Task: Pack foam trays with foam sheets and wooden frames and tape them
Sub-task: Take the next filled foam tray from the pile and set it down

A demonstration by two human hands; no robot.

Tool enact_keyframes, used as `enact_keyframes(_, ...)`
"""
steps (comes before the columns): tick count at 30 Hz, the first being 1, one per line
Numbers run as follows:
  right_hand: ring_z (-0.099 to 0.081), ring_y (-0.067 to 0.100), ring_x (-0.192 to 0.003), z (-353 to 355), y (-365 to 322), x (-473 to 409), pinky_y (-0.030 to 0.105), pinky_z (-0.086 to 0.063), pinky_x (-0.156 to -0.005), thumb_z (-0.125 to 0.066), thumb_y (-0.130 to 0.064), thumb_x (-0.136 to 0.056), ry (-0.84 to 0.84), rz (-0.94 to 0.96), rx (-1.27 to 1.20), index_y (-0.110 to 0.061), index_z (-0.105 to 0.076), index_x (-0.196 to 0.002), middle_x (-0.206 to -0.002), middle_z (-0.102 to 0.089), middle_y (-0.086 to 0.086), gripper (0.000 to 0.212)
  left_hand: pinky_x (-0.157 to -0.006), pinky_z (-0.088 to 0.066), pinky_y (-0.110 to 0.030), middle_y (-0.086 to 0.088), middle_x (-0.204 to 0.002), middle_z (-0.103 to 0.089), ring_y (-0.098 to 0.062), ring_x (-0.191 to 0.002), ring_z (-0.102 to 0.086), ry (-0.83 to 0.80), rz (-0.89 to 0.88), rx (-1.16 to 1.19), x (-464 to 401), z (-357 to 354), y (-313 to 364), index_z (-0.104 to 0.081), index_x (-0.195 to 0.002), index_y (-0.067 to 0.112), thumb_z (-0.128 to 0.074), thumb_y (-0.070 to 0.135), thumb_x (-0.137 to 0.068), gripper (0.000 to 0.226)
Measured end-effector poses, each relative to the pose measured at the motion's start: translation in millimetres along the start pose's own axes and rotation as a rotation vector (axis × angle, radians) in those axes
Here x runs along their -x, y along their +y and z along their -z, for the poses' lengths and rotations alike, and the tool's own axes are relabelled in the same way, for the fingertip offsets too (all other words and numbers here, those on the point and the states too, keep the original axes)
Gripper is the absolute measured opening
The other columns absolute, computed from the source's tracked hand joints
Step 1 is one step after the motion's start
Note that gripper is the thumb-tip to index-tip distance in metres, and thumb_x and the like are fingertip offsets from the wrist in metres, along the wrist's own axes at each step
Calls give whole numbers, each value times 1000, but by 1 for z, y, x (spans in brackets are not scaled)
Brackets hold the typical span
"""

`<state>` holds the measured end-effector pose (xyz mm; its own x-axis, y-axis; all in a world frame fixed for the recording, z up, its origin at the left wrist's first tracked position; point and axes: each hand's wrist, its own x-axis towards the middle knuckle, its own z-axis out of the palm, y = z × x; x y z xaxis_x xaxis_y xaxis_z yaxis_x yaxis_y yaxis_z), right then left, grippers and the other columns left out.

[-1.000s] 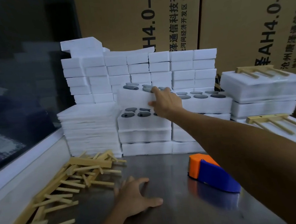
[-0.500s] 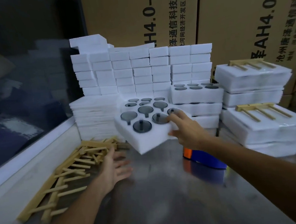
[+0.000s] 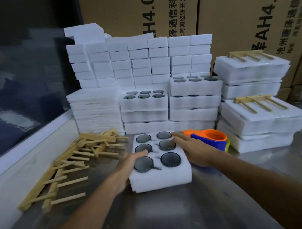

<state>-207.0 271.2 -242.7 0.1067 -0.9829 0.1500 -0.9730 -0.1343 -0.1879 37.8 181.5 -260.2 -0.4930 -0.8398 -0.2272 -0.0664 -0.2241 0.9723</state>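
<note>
A white foam tray (image 3: 161,178) with six dark round lids in its pockets lies on the metal table (image 3: 174,213) right in front of me. My left hand (image 3: 131,164) grips its left edge, thumb on top beside a lid. My right hand (image 3: 192,149) rests on the tray's right edge with fingers lying over the top; its thumb is hidden. Loose wooden frames (image 3: 72,164) lie in a heap to the left. A stack of thin foam sheets (image 3: 95,110) stands behind them. An orange and blue tape dispenser (image 3: 211,139) sits just right of the tray.
Stacks of filled foam trays (image 3: 145,113) and small foam blocks (image 3: 141,60) line the back. Wrapped trays topped with wooden frames (image 3: 258,122) are piled at the right. Cardboard boxes (image 3: 238,13) stand behind. A window ledge (image 3: 21,151) borders the left.
My right hand lifted the tray off the back stack and brought it down to the table in front of me. My left hand came off the table and took the tray's left edge.
</note>
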Motion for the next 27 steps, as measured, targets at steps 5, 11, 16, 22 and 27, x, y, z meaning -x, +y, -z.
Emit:
enact_keyframes(5,-57,26,-116,-11,8,2,37,-47,-93,-59,-29,-97,-20,-46,-44,-40,-43,-124,-151,-28,-18,33,-83,-58,-45,-6,-94,-74,-27,-86,-72,142,-21,-198,-4,-9,-7,-65,-104,13,-77,49,-62,56)
enact_keyframes(11,-55,36,-121,-23,9,7,46,-48,-98,-62,-30,-96,-46,-148,-25,-39,-38,-133,-163,-14,-9,44,-59,-38,-30,0,-76,-60,-18,-69,-57,345,-96,-488,-13,-8,-16,-45,-72,19,-67,62,-69,49)
enact_keyframes(16,-57,37,-120,-31,7,10,48,-50,-96,-65,-40,-92,-28,-172,-7,-38,-35,-142,-165,-10,-12,58,-60,-35,-32,10,-50,-44,-19,-58,-48,345,-172,-527,-20,4,-24,-38,-54,20,-61,73,-51,57)
enact_keyframes(22,-46,26,-137,-36,5,12,45,-44,-107,-65,-29,-94,99,-159,-164,-37,-53,-129,-163,-25,-11,38,-58,-33,-31,11,-41,-39,-18,-54,-43,380,-202,-448,-26,5,-30,-44,-49,26,-62,74,-50,52)
enact_keyframes(27,-41,24,-140,-37,2,12,41,-41,-110,-65,-22,-95,110,-167,-194,-34,-56,-126,-157,-32,-5,34,-59,-33,-31,11,-43,-38,-16,-53,-42,367,-219,-439,-27,5,-32,-43,-47,26,-62,75,-55,53)
